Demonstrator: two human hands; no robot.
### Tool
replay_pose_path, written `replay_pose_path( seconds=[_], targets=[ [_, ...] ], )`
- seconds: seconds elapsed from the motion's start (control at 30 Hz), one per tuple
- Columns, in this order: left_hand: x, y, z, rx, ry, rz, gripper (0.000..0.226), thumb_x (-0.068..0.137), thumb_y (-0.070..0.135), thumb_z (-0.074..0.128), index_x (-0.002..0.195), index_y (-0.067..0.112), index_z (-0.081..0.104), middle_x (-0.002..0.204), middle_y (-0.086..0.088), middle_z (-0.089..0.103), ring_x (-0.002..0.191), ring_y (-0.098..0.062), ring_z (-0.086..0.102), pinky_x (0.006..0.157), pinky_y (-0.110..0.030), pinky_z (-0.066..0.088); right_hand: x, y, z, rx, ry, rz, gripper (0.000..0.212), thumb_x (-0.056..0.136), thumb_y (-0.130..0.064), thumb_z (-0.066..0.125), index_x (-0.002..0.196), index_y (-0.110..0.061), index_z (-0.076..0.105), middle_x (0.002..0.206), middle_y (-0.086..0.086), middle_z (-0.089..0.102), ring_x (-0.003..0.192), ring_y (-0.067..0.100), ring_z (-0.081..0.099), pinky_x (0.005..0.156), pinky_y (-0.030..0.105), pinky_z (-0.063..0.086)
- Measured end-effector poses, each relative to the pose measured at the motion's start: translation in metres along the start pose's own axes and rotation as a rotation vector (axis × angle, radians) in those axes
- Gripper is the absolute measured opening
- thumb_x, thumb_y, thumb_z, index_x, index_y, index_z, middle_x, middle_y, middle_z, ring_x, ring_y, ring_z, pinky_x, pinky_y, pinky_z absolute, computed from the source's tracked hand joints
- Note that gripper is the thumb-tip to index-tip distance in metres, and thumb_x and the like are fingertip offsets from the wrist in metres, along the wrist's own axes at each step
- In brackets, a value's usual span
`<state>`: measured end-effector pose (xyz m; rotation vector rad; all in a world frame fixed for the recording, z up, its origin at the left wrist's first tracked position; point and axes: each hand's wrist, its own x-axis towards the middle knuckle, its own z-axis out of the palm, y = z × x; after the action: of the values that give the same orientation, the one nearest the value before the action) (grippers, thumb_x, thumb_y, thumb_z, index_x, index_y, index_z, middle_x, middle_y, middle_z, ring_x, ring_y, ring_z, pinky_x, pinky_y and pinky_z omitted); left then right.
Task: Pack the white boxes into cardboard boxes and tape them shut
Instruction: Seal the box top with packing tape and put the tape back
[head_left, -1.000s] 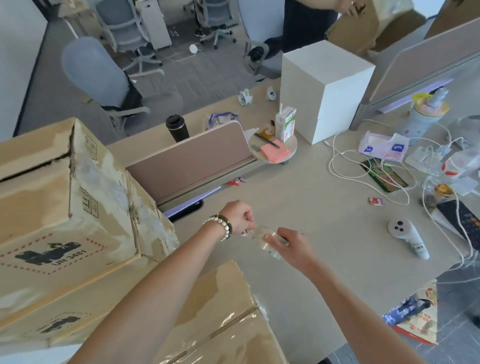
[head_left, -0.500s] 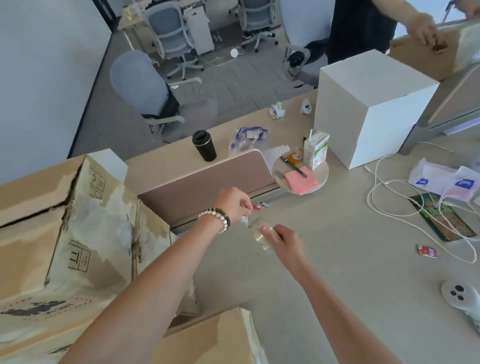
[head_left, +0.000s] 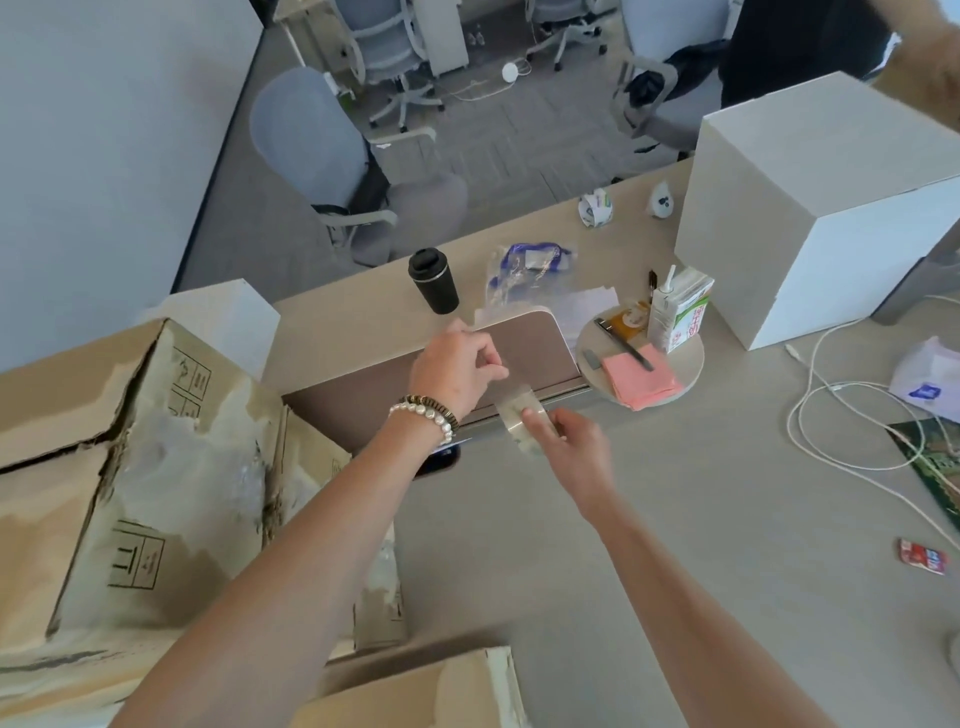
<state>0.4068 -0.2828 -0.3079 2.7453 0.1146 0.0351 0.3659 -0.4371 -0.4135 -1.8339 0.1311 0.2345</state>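
Observation:
My right hand (head_left: 569, 449) grips a roll of clear tape (head_left: 519, 415) above the desk. My left hand (head_left: 457, 371), with bead bracelets at the wrist, pinches the tape's loose end just above the roll. A large white box (head_left: 815, 208) stands at the back right of the desk. A worn cardboard box (head_left: 130, 467) with torn tape patches fills the left side. A second cardboard box (head_left: 415, 691) shows its top edge at the bottom, under my left forearm. Behind the left carton a smaller white box (head_left: 223, 317) peeks out.
A brown desk divider (head_left: 524, 358) runs behind my hands. On the beige desk (head_left: 675, 545) are a black cup (head_left: 434, 280), a round tray (head_left: 685, 374) with a milk carton and pink notes, and white cables (head_left: 831, 431). Another person stands at the top right.
The view has tilted up and left, so the desk's right side left the frame. Both hands rose a little with the tape; my left hand pulled away slightly from the roll.

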Motion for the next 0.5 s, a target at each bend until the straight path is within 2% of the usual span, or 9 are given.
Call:
replay_pose_path(
  seconds=[0.07,0.13,0.23,0.3,0.4,0.5],
  targets=[
    [0.005,-0.003,-0.001,0.043,0.074,0.01,0.015,0.079,0.03,0.082,0.078,0.018,0.073,0.1,0.008,0.047,0.091,-0.01,0.046,0.08,-0.027,0.04,0.006,-0.004,0.004,0.012,-0.01,0.014,0.054,0.09,-0.05,0.065,0.061,-0.017,0.034,0.05,-0.01,0.032,0.053,0.01,0.028,0.049,0.024,0.022],
    [0.011,-0.007,0.0,0.109,0.151,0.047,0.017,0.077,0.029,0.084,0.077,0.014,0.075,0.103,0.004,0.05,0.099,-0.016,0.047,0.086,-0.025,0.036,0.011,-0.008,0.008,0.027,-0.01,0.019,0.056,0.089,-0.052,0.065,0.063,-0.015,0.034,0.055,-0.009,0.03,0.056,0.012,0.028,0.052,0.028,0.023],
    [0.02,-0.012,0.004,0.153,0.196,0.059,0.016,0.076,0.028,0.084,0.076,0.014,0.076,0.119,-0.004,0.056,0.115,-0.027,0.047,0.1,-0.035,0.034,0.018,-0.014,0.015,0.032,0.001,0.032,0.057,0.089,-0.053,0.065,0.062,-0.017,0.03,0.056,-0.006,0.029,0.058,0.014,0.028,0.053,0.03,0.023],
    [0.025,-0.013,0.007,0.145,0.184,0.049,0.015,0.078,0.028,0.083,0.077,0.015,0.075,0.124,-0.004,0.058,0.12,-0.026,0.048,0.104,-0.039,0.033,0.022,-0.017,0.018,0.023,0.008,0.039,0.057,0.09,-0.053,0.064,0.061,-0.018,0.03,0.056,-0.006,0.03,0.057,0.014,0.028,0.051,0.028,0.023],
    [0.031,-0.015,0.01,0.107,0.171,0.052,0.014,0.081,0.026,0.081,0.079,0.014,0.073,0.112,-0.001,0.064,0.108,-0.022,0.058,0.099,-0.038,0.041,0.027,-0.019,0.02,0.024,0.013,0.054,0.057,0.089,-0.056,0.064,0.062,-0.016,0.033,0.057,-0.005,0.032,0.057,0.014,0.031,0.051,0.028,0.025],
    [0.033,-0.015,0.014,0.058,0.165,0.047,0.016,0.085,0.024,0.078,0.08,0.012,0.069,0.098,-0.002,0.065,0.088,-0.023,0.062,0.078,-0.034,0.046,0.032,-0.018,0.022,0.027,0.013,0.066,0.057,0.088,-0.058,0.064,0.064,-0.016,0.035,0.058,-0.005,0.034,0.058,0.015,0.032,0.053,0.03,0.027]
  ],
)
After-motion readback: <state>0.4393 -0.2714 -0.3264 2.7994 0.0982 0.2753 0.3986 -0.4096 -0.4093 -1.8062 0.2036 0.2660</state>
